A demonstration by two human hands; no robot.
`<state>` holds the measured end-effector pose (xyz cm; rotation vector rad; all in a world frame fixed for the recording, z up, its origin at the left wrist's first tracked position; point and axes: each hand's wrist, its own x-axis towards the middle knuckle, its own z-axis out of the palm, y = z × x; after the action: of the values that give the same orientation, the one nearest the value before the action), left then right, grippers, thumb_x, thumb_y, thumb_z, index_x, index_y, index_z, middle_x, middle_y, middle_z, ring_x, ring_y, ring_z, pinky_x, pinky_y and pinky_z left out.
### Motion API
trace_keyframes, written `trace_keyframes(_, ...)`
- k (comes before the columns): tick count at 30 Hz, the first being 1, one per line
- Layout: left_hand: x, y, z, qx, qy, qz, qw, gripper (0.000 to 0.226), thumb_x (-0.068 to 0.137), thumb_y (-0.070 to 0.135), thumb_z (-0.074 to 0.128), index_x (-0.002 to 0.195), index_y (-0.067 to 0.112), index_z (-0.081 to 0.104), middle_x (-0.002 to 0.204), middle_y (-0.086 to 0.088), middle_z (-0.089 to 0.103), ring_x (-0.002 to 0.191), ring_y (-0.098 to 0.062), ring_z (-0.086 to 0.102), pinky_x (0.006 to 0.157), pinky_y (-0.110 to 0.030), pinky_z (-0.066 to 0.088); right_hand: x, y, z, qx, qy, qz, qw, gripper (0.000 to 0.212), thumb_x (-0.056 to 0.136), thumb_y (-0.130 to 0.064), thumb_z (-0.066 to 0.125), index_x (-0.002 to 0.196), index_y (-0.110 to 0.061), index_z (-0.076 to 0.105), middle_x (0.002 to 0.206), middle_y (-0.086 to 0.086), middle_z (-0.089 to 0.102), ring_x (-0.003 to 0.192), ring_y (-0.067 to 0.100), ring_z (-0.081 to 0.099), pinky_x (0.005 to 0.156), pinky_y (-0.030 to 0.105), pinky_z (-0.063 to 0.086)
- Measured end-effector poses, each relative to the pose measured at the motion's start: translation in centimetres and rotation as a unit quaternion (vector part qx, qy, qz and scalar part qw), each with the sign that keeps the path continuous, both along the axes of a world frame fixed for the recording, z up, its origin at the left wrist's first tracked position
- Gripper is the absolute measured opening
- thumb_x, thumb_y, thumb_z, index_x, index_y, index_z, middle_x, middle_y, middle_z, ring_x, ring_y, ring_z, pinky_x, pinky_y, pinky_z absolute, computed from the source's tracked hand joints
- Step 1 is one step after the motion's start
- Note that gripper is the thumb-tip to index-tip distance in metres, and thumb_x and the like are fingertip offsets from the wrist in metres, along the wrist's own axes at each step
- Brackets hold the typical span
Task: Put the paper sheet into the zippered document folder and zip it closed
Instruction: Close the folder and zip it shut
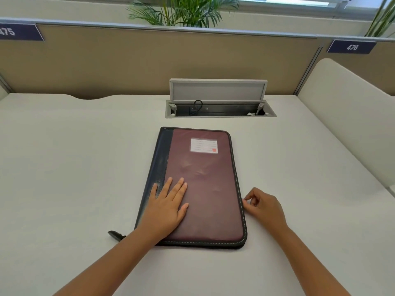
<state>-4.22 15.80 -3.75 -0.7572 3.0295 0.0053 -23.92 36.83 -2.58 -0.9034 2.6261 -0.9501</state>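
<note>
At the upper left of the frame, a dark number plate [20, 32] is hanging on the tan partition [128, 60] behind the pale desk [64, 157]. Moving right along the lower left, we are seeing a black strap end [115, 235] lying on the desk just beside the folder's near left corner. In the middle of the frame, the zippered document folder [205, 189] is lying flat and shut, its dark spine on the left, its maroon cover facing up and a white label card [204, 145] sitting near its top. We are pressing our left hand [167, 207] palm down on the lower left part of the cover, fingers spread flat and gripping nothing. Above the folder, a cable box [220, 110] in the desk is standing with its lid raised. Right of the folder's stitched edge, our right hand [264, 207] is resting at the zipper side, touching or nearly touching it, thumb and forefinger pinched narrowly together; whether they are holding the zipper pull we cannot tell. At the upper right, a second plate [351, 47] is reading 476. No paper sheet is showing to us.
</note>
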Motion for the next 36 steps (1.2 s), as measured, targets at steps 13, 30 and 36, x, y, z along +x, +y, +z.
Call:
trace_keyframes(13,-0.1,0.6,0.4,0.015,0.014,0.014,1.0,0.056,0.094,0.048,0.016,0.131,0.021,0.049,0.135,0.003,0.053,0.125,-0.024,0.049,0.102,-0.047,0.022,-5.7,-7.2,0.5,0.08,0.086,-0.016,0.993,0.018,0.091,-0.04,0.05,0.091,-0.023,0.056,0.066,-0.008,0.058,0.065,0.015,0.056,0.052,0.025,0.036)
trace_keyframes(30,-0.7,1.0,-0.3,0.057,0.043,0.04,0.997,0.058,0.093,0.048,0.016,0.13,0.018,0.05,0.136,0.001,0.053,0.129,-0.027,0.043,0.106,-0.05,0.014,-9.8,-14.1,1.2,0.233,0.202,0.064,0.949,0.023,0.099,-0.032,0.032,0.087,-0.013,0.033,0.068,0.005,0.053,0.057,0.027,0.048,0.051,0.028,0.031)
trace_keyframes(36,-0.5,1.1,-0.3,0.081,0.045,0.042,0.995,0.056,0.093,0.049,0.017,0.133,0.02,0.044,0.138,0.002,0.05,0.131,-0.022,0.029,0.107,-0.047,0.006,-12.0,-16.6,1.7,0.251,0.215,0.066,0.941,0.022,0.099,-0.031,0.034,0.089,-0.012,0.035,0.075,0.008,0.056,0.06,0.026,0.047,0.054,0.029,0.032)
